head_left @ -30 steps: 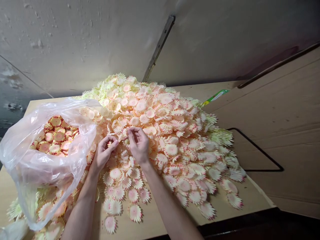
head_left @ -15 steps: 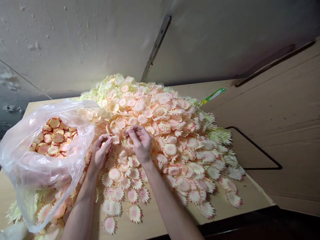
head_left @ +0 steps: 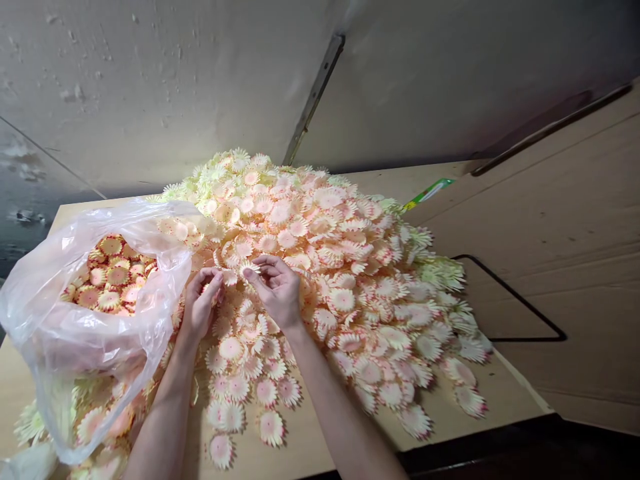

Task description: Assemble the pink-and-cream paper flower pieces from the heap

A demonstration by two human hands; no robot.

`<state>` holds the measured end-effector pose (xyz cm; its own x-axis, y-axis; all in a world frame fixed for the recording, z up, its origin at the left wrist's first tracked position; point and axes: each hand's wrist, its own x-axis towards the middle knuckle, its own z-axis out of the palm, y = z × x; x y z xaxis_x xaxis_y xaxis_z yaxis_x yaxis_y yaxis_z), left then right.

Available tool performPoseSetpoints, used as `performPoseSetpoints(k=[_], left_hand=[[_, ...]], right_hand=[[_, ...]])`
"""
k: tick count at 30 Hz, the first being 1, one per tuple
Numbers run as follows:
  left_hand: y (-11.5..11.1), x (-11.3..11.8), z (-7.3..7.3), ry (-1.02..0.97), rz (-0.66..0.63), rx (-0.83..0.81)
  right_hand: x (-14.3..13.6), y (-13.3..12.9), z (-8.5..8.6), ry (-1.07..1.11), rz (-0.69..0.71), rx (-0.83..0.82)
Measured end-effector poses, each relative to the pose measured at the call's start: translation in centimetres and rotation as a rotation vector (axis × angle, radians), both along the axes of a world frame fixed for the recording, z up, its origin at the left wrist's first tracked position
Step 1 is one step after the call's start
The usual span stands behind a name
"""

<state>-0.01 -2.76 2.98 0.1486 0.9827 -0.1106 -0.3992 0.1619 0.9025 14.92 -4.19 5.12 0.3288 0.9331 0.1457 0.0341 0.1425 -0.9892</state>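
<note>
A large heap of pale pink and yellow-green artificial flower petal discs [head_left: 345, 300], with fringed reddish edges, spreads across the table. My left hand [head_left: 201, 303] is over the heap's left part, thumb and fingers pinched together; a petal disc [head_left: 230, 277] shows at its fingertips. Just to the right, my right hand [head_left: 279, 291] pinches another small flower petal disc [head_left: 250, 268] between thumb and fingers. Left of my hands, an open clear plastic bag [head_left: 95, 347] holds many smaller, redder-edged discs [head_left: 113, 273].
The wooden table [head_left: 510, 393] runs under the heap. A dented metal wall [head_left: 200, 87] with a metal strip [head_left: 315, 100] stands behind. At right are cardboard [head_left: 575, 267], a bent black rod [head_left: 515, 297] and a green packet [head_left: 429, 192].
My right hand has shifted slightly left toward my left hand, and a petal disc now shows in its fingertips. My left hand stays nearly in place.
</note>
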Motion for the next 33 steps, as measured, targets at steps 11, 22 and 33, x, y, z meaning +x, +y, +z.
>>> performPoseSetpoints(k=[11,22,33], left_hand=[[-0.3,0.0,0.2,0.001,-0.007,-0.009],[0.0,0.1,0.5,-0.247,-0.061,-0.003],[0.0,0.2,-0.6,0.008,-0.004,0.11]], right_hand=[[-0.1,-0.2,-0.9,-0.107,0.198,0.06],[-0.2,0.0,-0.6,-0.036,-0.013,0.056],[0.0,-0.1,-0.8,-0.163,0.136,0.149]])
